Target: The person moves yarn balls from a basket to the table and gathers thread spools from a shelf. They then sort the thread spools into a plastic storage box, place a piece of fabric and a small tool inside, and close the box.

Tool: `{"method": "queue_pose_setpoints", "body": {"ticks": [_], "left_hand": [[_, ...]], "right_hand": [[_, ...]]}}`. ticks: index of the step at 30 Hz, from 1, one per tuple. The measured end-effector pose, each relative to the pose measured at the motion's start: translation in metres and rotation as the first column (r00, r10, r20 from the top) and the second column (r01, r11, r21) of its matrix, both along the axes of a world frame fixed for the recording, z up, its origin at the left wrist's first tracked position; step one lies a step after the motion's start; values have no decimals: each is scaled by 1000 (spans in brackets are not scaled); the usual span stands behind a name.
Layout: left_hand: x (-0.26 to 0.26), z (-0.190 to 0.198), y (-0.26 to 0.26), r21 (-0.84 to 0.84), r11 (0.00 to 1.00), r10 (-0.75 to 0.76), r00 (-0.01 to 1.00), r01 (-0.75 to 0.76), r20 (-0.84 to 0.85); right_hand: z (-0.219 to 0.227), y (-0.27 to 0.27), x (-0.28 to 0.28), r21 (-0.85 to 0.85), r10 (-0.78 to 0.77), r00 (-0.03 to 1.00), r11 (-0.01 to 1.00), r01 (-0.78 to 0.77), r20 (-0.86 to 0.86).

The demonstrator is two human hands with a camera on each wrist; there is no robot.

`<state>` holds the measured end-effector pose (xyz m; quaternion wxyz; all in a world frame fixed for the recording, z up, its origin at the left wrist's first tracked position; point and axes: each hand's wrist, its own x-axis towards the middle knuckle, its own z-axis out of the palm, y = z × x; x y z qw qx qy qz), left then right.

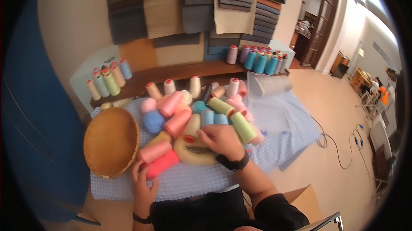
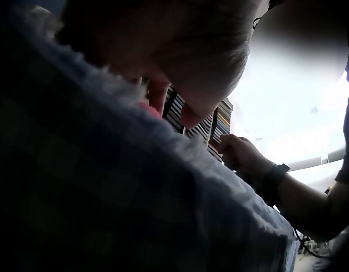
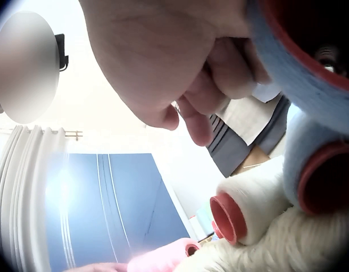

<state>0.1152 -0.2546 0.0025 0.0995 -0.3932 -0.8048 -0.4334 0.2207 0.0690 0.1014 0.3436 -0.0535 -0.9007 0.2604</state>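
Note:
My left hand (image 1: 145,184) is at the front left of the table, fingers spread at the end of a hot-pink yarn bundle (image 1: 162,164). A salmon yarn cone (image 1: 155,150) lies against that bundle, just beyond the fingertips. In the left wrist view, finger and thumb hang apart beside a bit of pink. Over the middle of the pile is my right hand (image 1: 222,140), its fingers loosely curled with no thing visible in them. Near it are light-blue cones (image 1: 207,117), a cream cone (image 1: 192,129) and a cream skein (image 1: 195,156). A blue cone (image 3: 316,85) overlaps its fingers in the right wrist view.
A round wicker basket (image 1: 111,143) stands left on the checked cloth (image 1: 189,183). More cones and a blue ball (image 1: 154,121) fill the pile. Clear plastic (image 1: 270,115) lies right. Behind, a wooden shelf (image 1: 171,71) bears upright cones. Cables (image 1: 339,153) trail over the floor.

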Motion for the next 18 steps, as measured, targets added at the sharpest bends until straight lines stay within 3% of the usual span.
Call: {"method": "queue_pose_setpoints", "body": {"ticks": [2,10,13,15,18], "left_hand": [[3,-5,0,8,1000,-1,999,1,48],[2,-10,0,18,1000,-14,1000,13,27],[0,-15,-2,3,1000,1,999,0,-48],[0,-16,-1,1,1000,3,998,-3,-57],[1,-14,1,3,1000,8,999,-7,-48]], "right_hand": [[-7,0,0,47,42,993,998,-37,-112],[5,11,40,155,4,983,988,25,-184],[2,32,68,163,-180,919,955,249,-351],[-4,47,92,-77,-356,901,934,348,-248],[-14,71,119,-14,-483,848,870,492,-218]]}}
